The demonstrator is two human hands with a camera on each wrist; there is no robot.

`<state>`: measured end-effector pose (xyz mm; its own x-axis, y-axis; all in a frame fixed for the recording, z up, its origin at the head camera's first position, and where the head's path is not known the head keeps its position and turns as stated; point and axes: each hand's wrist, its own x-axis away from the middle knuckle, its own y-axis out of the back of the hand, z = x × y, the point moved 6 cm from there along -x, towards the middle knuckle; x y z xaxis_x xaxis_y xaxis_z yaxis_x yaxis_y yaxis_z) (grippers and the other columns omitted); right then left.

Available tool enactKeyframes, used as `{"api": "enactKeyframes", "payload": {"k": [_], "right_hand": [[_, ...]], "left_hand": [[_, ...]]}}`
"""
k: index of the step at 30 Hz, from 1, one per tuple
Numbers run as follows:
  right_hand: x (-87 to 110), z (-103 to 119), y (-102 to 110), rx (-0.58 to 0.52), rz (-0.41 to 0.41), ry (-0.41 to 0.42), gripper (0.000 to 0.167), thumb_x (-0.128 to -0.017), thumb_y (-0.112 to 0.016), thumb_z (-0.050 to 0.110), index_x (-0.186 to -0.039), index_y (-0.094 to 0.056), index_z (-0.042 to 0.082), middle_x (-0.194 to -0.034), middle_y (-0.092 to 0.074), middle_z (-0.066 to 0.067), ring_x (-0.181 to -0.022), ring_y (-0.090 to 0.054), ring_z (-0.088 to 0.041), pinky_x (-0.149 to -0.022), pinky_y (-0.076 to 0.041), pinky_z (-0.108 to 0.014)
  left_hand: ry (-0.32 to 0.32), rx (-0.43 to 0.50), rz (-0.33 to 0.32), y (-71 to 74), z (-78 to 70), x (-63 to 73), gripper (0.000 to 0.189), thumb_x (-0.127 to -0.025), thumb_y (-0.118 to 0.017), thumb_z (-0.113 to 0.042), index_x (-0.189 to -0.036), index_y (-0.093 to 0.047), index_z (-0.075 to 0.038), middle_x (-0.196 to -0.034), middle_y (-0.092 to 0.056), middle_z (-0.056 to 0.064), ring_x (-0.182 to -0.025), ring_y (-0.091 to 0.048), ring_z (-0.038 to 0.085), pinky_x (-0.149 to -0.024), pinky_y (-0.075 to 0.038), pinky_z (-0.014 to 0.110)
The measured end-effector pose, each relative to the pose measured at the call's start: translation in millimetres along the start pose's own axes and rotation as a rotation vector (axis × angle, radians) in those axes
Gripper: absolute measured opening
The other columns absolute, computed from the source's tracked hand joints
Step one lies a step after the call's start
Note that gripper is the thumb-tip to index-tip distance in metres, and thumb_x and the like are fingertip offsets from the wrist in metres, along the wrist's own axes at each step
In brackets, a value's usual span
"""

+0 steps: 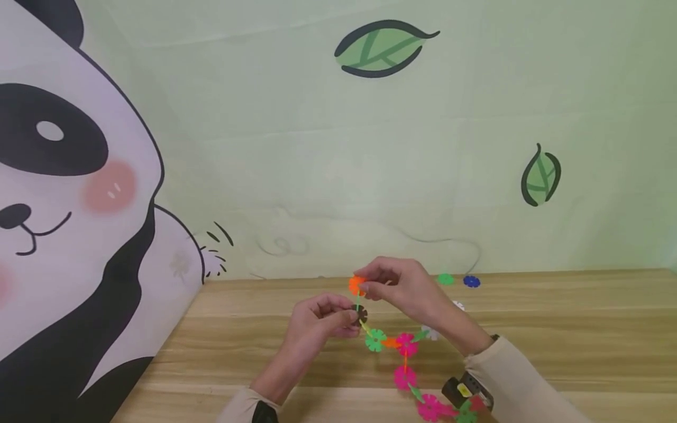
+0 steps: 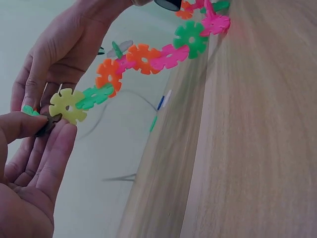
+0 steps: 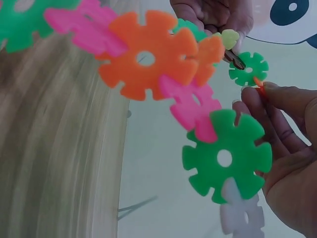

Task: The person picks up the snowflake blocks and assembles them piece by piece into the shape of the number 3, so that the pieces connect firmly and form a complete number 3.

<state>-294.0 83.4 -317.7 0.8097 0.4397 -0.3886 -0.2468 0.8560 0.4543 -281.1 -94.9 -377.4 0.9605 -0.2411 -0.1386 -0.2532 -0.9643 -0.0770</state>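
Observation:
Over the table, my left hand pinches a dark brown notched plastic disc between thumb and fingers. My right hand pinches an orange notched disc just above it. A green disc, seen nearly edge-on in the head view, links the orange and brown ones. From the brown disc hangs a chain of slotted-together discs, starting with a yellow disc and a green one. Pink discs follow lower down, and a side branch ends in a whitish disc. The right forearm partly covers the chain.
Loose green and blue discs lie at the back edge of the wooden table, with a white disc close by. Behind stands a pale green wall with a printed panda and leaves.

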Motion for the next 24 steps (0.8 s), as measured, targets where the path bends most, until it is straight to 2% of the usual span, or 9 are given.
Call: {"api": "enactKeyframes", "payload": {"k": [7,11,15,19,24], "right_hand": [[-0.4,0.9,4.0,0.048,0.003,0.046,0.024,-0.103,-0.07,0.007,-0.126,-0.075,0.004,-0.104,-0.076,-0.004,-0.089,-0.074,-0.017,-0.079,-0.064,-0.034],[-0.5,0.6,3.5,0.055,0.011,0.009,0.02,-0.102,-0.073,0.01,-0.122,-0.074,0.004,-0.1,-0.075,-0.001,-0.088,-0.073,-0.017,-0.081,-0.062,-0.036],[-0.7,1.1,0.6,0.05,0.034,-0.016,0.014,-0.101,-0.074,0.011,-0.115,-0.073,0.006,-0.096,-0.073,0.001,-0.085,-0.072,-0.018,-0.079,-0.062,-0.037],[-1.3,2.6,-4.3,0.047,0.073,-0.001,0.012,-0.1,-0.075,0.008,-0.112,-0.073,0.008,-0.095,-0.073,0.002,-0.085,-0.072,-0.02,-0.078,-0.062,-0.035],[-1.2,3.1,-6.5,0.035,0.099,0.011,0.012,-0.099,-0.075,0.007,-0.111,-0.074,0.009,-0.094,-0.073,0.002,-0.087,-0.072,-0.023,-0.079,-0.063,-0.034]], "left_hand": [[-0.011,0.006,0.013,1.0,0.6,-0.7,0.016,-0.093,-0.074,0.002,-0.107,-0.069,0.009,-0.101,-0.075,0.018,-0.09,-0.076,0.025,-0.084,-0.065,0.042],[-0.029,0.01,-0.004,2.3,-0.3,-0.9,0.018,-0.095,-0.074,0.001,-0.109,-0.069,0.009,-0.1,-0.075,0.016,-0.09,-0.076,0.024,-0.085,-0.065,0.044],[-0.032,-0.02,-0.045,4.4,-1.9,-0.6,0.022,-0.095,-0.075,-0.004,-0.112,-0.07,0.009,-0.099,-0.074,0.014,-0.088,-0.074,0.022,-0.082,-0.066,0.04],[-0.029,-0.042,-0.071,6.0,-3.5,-0.1,0.023,-0.096,-0.076,-0.006,-0.113,-0.071,0.008,-0.098,-0.073,0.012,-0.087,-0.072,0.021,-0.08,-0.065,0.036],[-0.037,-0.019,-0.071,6.4,-4.1,0.2,0.021,-0.096,-0.076,-0.007,-0.11,-0.072,0.008,-0.096,-0.073,0.011,-0.083,-0.071,0.02,-0.078,-0.065,0.036]]}}
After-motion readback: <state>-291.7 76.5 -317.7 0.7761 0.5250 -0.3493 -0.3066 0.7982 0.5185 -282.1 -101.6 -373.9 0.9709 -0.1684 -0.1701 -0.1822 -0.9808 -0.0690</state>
